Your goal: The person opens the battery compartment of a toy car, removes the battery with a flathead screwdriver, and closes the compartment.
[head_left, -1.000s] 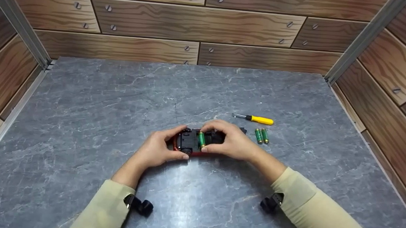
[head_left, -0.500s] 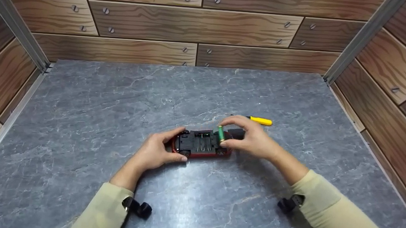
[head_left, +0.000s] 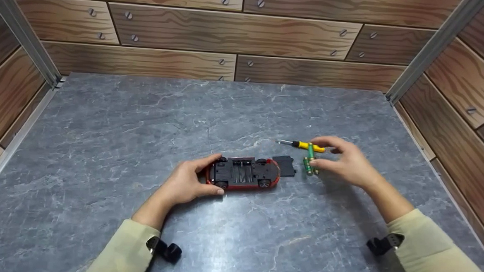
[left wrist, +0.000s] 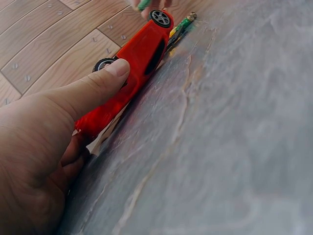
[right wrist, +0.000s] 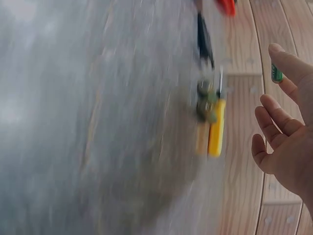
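A red toy car [head_left: 243, 188] lies upside down, its black underside and battery compartment [head_left: 242, 171] facing up. My left hand [head_left: 184, 179] grips its left end, thumb along the near side; the left wrist view shows the thumb on the car's red body [left wrist: 139, 51]. To the right, my right hand [head_left: 348, 163] pinches a green battery [head_left: 311, 150] between thumb and finger. It overlaps two more green batteries [head_left: 307, 167] on the table in the head view. In the right wrist view the pinched battery [right wrist: 277, 74] shows partly, beyond the thumb.
A black battery cover [head_left: 284, 166] lies by the car's right end. Behind the batteries lies a yellow-handled screwdriver [head_left: 302, 145], its tip pointing left. Wood-patterned walls [head_left: 181, 27] border the grey marbled table [head_left: 123, 117] at the back and sides.
My right hand has lifted the battery from the car's compartment and carried it right, to above the other two batteries. The compartment and cover are now uncovered to view. My left hand stays on the car.
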The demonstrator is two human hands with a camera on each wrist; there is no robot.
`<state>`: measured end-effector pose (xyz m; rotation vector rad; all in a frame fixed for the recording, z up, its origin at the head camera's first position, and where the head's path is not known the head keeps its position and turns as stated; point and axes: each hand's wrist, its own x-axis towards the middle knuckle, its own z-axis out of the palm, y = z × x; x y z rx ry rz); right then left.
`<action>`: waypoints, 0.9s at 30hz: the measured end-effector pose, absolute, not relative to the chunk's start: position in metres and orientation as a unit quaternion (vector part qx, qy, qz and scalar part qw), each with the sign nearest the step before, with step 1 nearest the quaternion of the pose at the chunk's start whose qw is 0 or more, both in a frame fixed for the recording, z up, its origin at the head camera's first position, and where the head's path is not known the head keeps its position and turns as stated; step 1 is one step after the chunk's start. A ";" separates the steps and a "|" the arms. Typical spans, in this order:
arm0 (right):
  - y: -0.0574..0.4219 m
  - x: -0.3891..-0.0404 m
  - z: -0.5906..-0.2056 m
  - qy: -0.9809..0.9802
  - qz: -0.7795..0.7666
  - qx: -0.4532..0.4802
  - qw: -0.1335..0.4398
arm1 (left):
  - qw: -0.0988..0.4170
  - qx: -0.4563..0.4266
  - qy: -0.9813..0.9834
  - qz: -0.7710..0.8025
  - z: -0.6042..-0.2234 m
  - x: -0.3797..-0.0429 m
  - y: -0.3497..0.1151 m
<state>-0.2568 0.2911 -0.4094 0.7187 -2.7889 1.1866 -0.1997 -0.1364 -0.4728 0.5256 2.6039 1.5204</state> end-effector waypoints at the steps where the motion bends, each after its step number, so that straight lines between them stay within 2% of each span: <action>1: 0.296 -0.257 -0.411 -0.898 0.376 0.227 0.015 | 0.039 0.173 0.850 0.495 -0.473 -0.200 -0.136; 11: 0.326 -0.259 -0.423 -0.912 0.359 0.198 -0.005 | 0.049 0.162 0.853 0.494 -0.474 -0.200 -0.136; 27: 0.338 -0.263 -0.441 -0.898 0.394 0.188 -0.052 | 0.045 0.166 0.851 0.496 -0.474 -0.200 -0.136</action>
